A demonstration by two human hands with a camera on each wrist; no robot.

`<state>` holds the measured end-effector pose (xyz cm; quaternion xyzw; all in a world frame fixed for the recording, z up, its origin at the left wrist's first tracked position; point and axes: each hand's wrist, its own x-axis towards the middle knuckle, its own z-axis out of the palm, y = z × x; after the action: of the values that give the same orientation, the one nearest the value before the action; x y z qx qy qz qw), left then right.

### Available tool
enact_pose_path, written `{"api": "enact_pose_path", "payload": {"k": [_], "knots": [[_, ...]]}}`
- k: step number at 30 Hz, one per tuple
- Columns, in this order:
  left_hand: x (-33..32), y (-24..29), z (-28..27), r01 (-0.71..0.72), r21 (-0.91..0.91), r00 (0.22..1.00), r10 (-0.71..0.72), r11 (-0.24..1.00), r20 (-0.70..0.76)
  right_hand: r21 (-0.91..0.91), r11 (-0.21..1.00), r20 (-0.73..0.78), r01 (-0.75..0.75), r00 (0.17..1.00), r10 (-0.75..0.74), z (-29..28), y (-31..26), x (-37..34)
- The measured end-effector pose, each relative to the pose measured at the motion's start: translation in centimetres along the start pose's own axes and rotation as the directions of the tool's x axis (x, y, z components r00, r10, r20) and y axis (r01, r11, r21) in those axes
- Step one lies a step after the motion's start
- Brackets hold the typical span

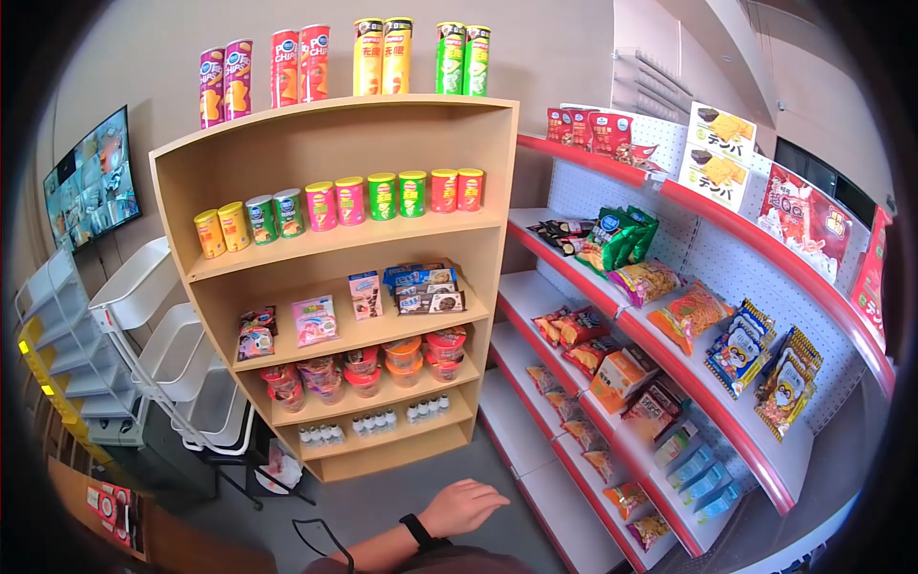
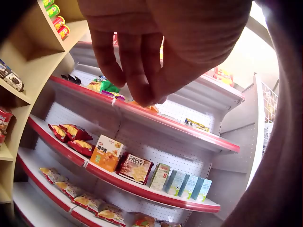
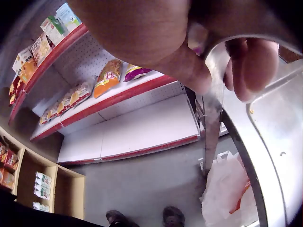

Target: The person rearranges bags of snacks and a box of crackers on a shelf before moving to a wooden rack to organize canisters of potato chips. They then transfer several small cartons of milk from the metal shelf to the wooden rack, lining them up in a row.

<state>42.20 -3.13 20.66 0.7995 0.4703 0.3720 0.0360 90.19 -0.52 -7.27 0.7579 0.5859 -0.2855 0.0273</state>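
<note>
My left hand (image 1: 466,507) reaches in from the bottom of the head view, dark band on the wrist, in front of the red-edged white shelves (image 1: 650,354). Its fingers hang loosely bent with nothing between them in the left wrist view, overlapping an upper shelf there. Nearest below them in that view stand an orange box (image 2: 107,152), a red biscuit pack (image 2: 135,168) and several blue-white cartons (image 2: 188,186). Outside the head view, my right hand (image 3: 151,42) has thumb and fingers curled round a shiny metal bar (image 3: 214,118); a white tray-like surface (image 3: 279,123) lies beside it.
A wooden shelf unit (image 1: 335,256) holds chip cans (image 1: 382,196), snack packs, cup noodles (image 1: 363,373) and small white bottles (image 1: 373,423). White basket racks (image 1: 177,354) and a wall screen (image 1: 94,177) stand left. A white plastic bag (image 3: 222,189) lies low beside the bar.
</note>
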Motion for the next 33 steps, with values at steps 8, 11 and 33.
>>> {"api": "enact_pose_path", "payload": {"k": [8,11,33], "knots": [[-0.3,0.0,-0.9,-0.032,-0.016,0.999,0.032,0.999,-0.013,0.085,0.905,-0.136,0.417,0.905,-0.404,-6.1,-18.5,0.6],[-0.5,0.3,-1.1,-0.027,-0.023,0.999,0.026,0.999,-0.029,0.087,0.864,-0.139,0.496,0.865,-0.483,-6.5,-23.1,0.7],[-1.5,-3.0,-1.3,0.153,-0.087,0.988,-0.155,0.984,-0.009,-0.030,0.891,0.019,0.452,0.892,-0.452,-2.4,-28.8,3.7]]}}
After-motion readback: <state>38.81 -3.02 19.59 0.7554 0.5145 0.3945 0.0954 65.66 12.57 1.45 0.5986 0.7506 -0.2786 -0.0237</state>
